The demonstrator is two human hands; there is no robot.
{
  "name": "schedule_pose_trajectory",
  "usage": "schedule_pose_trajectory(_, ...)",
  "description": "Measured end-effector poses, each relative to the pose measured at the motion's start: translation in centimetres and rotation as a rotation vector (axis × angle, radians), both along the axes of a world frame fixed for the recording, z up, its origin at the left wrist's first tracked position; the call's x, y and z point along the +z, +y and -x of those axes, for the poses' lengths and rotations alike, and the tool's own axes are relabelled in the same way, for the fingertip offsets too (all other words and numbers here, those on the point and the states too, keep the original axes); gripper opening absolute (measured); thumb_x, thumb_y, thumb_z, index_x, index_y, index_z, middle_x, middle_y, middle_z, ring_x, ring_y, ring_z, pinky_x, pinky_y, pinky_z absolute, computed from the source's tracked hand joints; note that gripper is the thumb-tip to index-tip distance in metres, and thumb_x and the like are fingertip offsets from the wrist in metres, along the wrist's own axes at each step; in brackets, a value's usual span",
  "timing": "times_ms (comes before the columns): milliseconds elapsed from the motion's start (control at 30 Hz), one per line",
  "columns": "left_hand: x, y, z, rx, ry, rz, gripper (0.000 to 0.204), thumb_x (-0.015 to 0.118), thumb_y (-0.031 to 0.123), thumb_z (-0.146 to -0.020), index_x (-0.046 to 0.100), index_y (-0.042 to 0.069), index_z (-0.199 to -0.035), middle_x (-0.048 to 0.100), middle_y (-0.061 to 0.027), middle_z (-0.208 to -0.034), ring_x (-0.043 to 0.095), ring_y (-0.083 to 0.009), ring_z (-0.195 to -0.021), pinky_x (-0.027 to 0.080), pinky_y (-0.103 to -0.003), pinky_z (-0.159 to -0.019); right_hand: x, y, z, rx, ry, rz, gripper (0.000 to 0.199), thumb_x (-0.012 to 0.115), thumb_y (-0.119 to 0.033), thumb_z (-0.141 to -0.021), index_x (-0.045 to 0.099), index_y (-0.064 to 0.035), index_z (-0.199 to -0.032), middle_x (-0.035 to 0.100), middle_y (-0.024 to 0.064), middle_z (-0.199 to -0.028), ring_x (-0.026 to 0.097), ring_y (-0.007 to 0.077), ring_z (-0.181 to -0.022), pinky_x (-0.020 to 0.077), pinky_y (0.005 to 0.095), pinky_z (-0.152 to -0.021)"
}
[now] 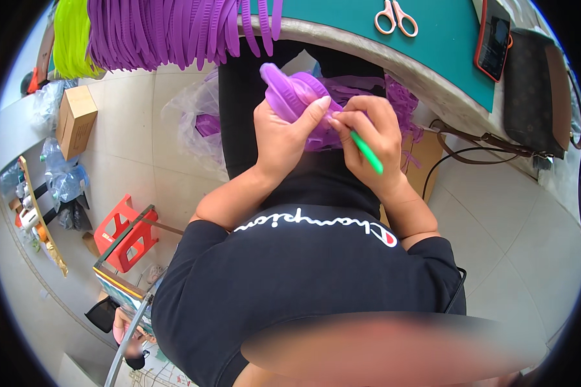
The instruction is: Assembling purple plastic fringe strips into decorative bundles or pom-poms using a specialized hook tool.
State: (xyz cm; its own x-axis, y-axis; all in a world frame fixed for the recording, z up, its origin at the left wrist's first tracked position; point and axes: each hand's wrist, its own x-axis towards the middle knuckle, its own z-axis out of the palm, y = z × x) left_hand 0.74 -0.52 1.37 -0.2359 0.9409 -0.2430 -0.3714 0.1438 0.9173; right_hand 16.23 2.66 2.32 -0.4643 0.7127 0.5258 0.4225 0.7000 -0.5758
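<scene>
Bent into a loop, a soft purple ribbed strap (295,95) is gripped by my left hand (279,138) above my lap. The left thumb presses on it close to my right fingertips. My right hand (376,132) is closed round a slim tool with a bright green handle (368,153), whose handle end points back toward me. The tool's working end is hidden by the fingers, and those fingertips touch the strap's edge. Purple trimmings (403,106) lie behind and beside both hands.
Rows of purple straps (164,32) and lime-green straps (73,42) hang over the table edge. Scissors (396,19) and a phone (494,42) lie on the green mat (436,48). A brown bag (536,97) sits right; a red stool (126,238) and cardboard box (77,122) stand left.
</scene>
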Motion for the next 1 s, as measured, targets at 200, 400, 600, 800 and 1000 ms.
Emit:
schedule_pose_trajectory(200,1.3,0.5,1.0,-0.081,-0.215,0.103,0.013,0.069,0.004,-0.083,0.061,0.000,-0.092,0.066,-0.0062,-0.077,0.064,-0.0127,-0.068,0.051,-0.024,-0.065,0.6,0.3,-2.1,0.008,0.719,0.984,0.010,0.060,-0.007,-0.091,0.065,0.0016,-0.089,0.062,0.0073,-0.082,0.058,0.0139,-0.076,0.0450,0.0248,-0.069)
schedule_pose_trajectory(400,1.2,-0.8,0.7,-0.168,-0.073,0.045,0.028,0.070,0.001,-0.080,0.057,0.000,-0.105,0.064,-0.0060,-0.093,0.063,-0.0130,-0.083,0.051,-0.027,-0.075,-0.6,0.2,-0.6,0.047,0.471,0.878,0.031,0.069,0.000,-0.083,0.039,-0.0080,-0.082,0.063,0.0094,-0.090,0.056,0.0110,-0.077,0.0456,0.0255,-0.069)
schedule_pose_trajectory(600,-5.2,-0.7,3.6,-0.084,0.375,0.011,0.042,0.062,-0.012,-0.077,0.059,0.000,-0.118,0.065,-0.0047,-0.099,0.061,-0.0114,-0.088,0.048,-0.024,-0.080,1.9,0.2,-4.6,0.559,0.788,0.848,0.041,0.069,0.007,-0.074,0.033,-0.0116,-0.069,0.060,0.0108,-0.074,0.055,0.0205,-0.069,0.0429,0.0292,-0.062)
schedule_pose_trajectory(800,-8.1,-2.2,8.8,0.071,-0.355,0.339,0.038,0.064,0.000,-0.087,0.054,0.001,-0.123,0.064,-0.0077,-0.105,0.064,-0.0187,-0.094,0.052,-0.031,-0.084,5.2,2.0,-13.7,0.746,1.019,0.515,0.029,0.069,0.002,-0.076,0.043,-0.0096,-0.066,0.061,0.0058,-0.076,0.058,0.0196,-0.075,0.0515,0.0290,-0.057)
schedule_pose_trajectory(1000,-6.4,-3.4,10.0,0.095,-0.537,0.290,0.030,0.054,0.009,-0.095,0.053,0.002,-0.125,0.064,-0.0059,-0.106,0.063,-0.0157,-0.096,0.053,-0.031,-0.085,5.7,1.4,-15.6,0.192,0.862,0.495,0.028,0.067,-0.004,-0.083,0.041,-0.0125,-0.076,0.054,0.0052,-0.083,0.049,0.0195,-0.085,0.0449,0.0236,-0.057)
